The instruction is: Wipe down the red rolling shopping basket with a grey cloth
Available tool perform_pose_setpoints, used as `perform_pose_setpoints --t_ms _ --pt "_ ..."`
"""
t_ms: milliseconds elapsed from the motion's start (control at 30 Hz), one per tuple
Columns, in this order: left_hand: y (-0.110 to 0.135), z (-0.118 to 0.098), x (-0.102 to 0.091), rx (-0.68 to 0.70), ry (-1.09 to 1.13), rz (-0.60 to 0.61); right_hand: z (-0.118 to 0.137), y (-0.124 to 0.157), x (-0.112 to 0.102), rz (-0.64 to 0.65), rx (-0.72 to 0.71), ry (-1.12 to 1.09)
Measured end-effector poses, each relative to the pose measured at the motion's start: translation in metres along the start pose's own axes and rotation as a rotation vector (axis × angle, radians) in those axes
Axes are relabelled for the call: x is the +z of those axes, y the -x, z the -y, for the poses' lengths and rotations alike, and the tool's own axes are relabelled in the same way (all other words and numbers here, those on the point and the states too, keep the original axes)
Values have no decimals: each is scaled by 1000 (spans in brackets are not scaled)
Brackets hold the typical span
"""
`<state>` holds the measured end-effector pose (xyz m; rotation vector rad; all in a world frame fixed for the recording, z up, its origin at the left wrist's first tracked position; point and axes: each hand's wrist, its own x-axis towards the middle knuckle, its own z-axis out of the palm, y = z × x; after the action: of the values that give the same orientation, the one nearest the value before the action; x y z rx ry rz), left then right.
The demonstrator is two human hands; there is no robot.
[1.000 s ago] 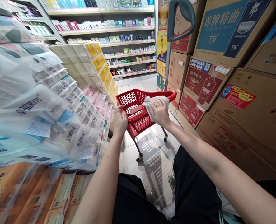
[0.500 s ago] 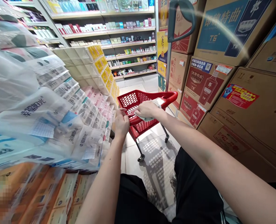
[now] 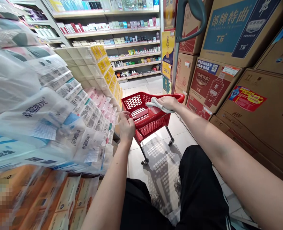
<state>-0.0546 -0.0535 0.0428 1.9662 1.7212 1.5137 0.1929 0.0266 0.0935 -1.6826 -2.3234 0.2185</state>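
A red plastic shopping cart with a lattice basket stands on the floor in front of me. My right hand is closed on a pale cloth, pressing it on the right part of the cart's thick handle edge. The cloth spreads out to the left from under the fingers. My left hand grips the cart's rim at its near left corner, with its fingers curled over it. The inside of the basket shows only its lattice floor and walls.
Stacked plastic-wrapped paper packs lean close on the left, above orange packages. Cardboard boxes are piled on the right, beside a grey-blue trolley handle. Shelves of small goods stand behind, past the tiled floor.
My right hand has slid the cloth from the middle of the cart's handle edge towards the right end. My left hand stays at the left corner.
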Motion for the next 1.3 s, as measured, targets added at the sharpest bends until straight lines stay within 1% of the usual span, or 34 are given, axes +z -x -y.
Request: perform_pose_setpoints --t_ms 67,167,267,333,433,500,633,700,800,867,900,1000,1067,1133,1200,1233,1300 --pt "1 -4 3 -6 -6 -16 -2 8 2 -60 74 19" --pt "2 -7 5 -15 -12 -37 8 26 12 -217 111 70" --pt "0 -5 4 -15 -7 -41 25 43 25 -378 44 115" --pt "-1 -2 3 -15 3 -40 31 51 30 -423 -30 125" --pt "-2 2 -1 -9 14 -12 27 53 28 -401 -103 99" --pt "-2 3 -3 0 4 14 15 47 20 -318 -100 62" --pt "0 2 -5 3 -18 38 -12 26 4 -104 17 -11" --pt "1 1 -4 -5 -9 30 -20 14 -1 -47 67 -13" --pt "2 -1 -2 -16 10 15 -24 1 -1 -13 123 14" --pt "3 -2 -1 -18 16 9 -24 0 4 -44 142 28" --pt "3 -2 -1 -17 15 5 -24 3 8 -86 142 32" --pt "4 -4 -2 -20 -3 -6 -28 21 25 -306 113 75" --pt "4 -4 -4 -19 -21 6 -36 34 35 -459 26 123" --pt "4 -5 -6 -13 -40 24 -49 43 40 -546 -99 163" --pt "5 -6 -6 -3 -51 40 -63 43 38 -554 -165 183" --pt "5 -7 -6 0 -53 44 -70 40 35 -535 -162 189" --pt "5 -8 -3 3 -54 44 -80 32 30 -484 -111 188"
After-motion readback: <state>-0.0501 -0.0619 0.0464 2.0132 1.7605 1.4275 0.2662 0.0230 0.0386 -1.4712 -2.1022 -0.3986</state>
